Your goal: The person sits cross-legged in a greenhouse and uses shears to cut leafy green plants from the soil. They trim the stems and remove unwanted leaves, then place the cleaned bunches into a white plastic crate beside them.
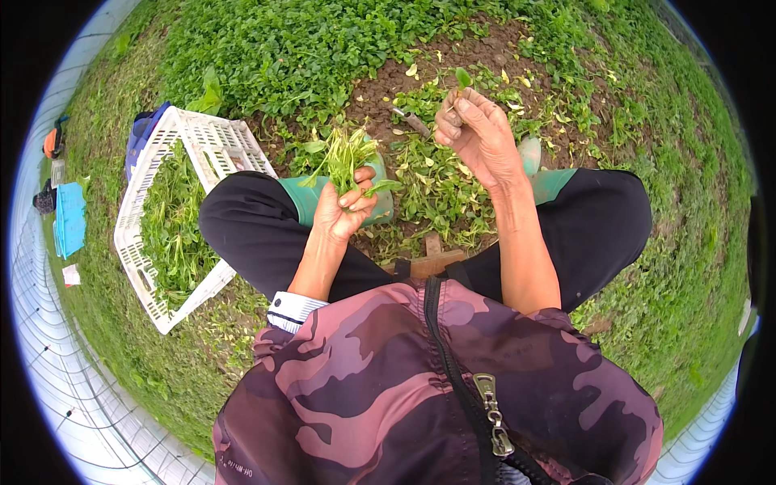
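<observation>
My left hand (348,209) grips a bunch of leafy greens (342,154), with pale stems and roots pointing up and away from me. Raised over the ground on the other side, my right hand (479,136) pinches a small green leaf (463,77) between thumb and fingers. Just left of that hand, a small hand tool (415,122) with a short metal end and a dark handle lies on the soil. Cut leaves and yellowed scraps (427,179) cover the ground between my green boots (379,188).
A white slatted plastic crate (136,212) holding loose greens (176,236) stands by my left knee, with a blue bag (139,136) behind it. Dense low greens (273,54) grow ahead beside bare brown soil (491,48). Part of a wooden seat (430,265) shows beneath me.
</observation>
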Tool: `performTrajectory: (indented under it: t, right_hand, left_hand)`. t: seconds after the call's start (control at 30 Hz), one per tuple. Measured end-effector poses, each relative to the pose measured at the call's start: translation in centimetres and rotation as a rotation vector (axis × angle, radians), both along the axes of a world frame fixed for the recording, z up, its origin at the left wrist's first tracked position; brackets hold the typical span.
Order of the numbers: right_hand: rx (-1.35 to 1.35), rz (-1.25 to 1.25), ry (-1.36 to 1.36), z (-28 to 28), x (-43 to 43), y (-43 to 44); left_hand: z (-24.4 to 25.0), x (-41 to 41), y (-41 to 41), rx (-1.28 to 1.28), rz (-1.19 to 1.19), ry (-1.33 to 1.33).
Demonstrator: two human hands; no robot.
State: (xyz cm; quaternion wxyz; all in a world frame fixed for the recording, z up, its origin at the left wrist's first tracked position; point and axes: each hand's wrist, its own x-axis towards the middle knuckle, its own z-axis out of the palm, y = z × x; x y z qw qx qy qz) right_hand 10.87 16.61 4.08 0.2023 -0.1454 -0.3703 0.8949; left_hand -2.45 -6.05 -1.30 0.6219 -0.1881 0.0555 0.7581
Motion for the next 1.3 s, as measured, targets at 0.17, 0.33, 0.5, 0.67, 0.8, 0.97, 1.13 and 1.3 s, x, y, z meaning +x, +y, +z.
performTrajectory:
  t: [0.17, 0.33, 0.5, 0.67, 0.8, 0.97, 1.13, 1.3]
  right_hand:
    - [1.680, -0.295, -0.905, -4.0, 0.3, 0.4]
    - [1.469, -0.454, -0.464, -1.4, -1.6, -1.8]
    - [1.538, -0.250, -0.264, -0.1, -2.1, -4.8]
    - [1.545, -0.285, -0.278, -1.3, -2.7, -5.4]
    - [1.573, -0.280, -0.251, -1.2, -2.5, -5.0]
    - [1.292, -0.277, -0.204, -1.3, -2.5, -5.1]
    - [0.594, -0.248, -0.285, -1.2, -2.5, -5.4]
    - [0.565, -0.383, -0.296, -0.1, -2.1, -3.9]
  left_hand:
    - [0.9, 0.0, 0.4, 0.003, 0.003, 0.018]
    - [0.8, 0.1, 0.2, -0.034, 0.032, 0.023]
    - [0.9, 0.4, 0.9, -0.036, 0.039, -0.012]
    - [1.7, 1.0, 1.3, -0.062, 0.039, -0.025]
    - [1.4, 1.0, 1.2, -0.063, -0.006, -0.012]
    - [1.3, 1.0, 1.1, -0.116, -0.029, -0.030]
    - [1.0, 0.8, 1.0, -0.082, -0.042, -0.044]
    - [0.8, 0.8, 1.0, -0.068, -0.025, -0.046]
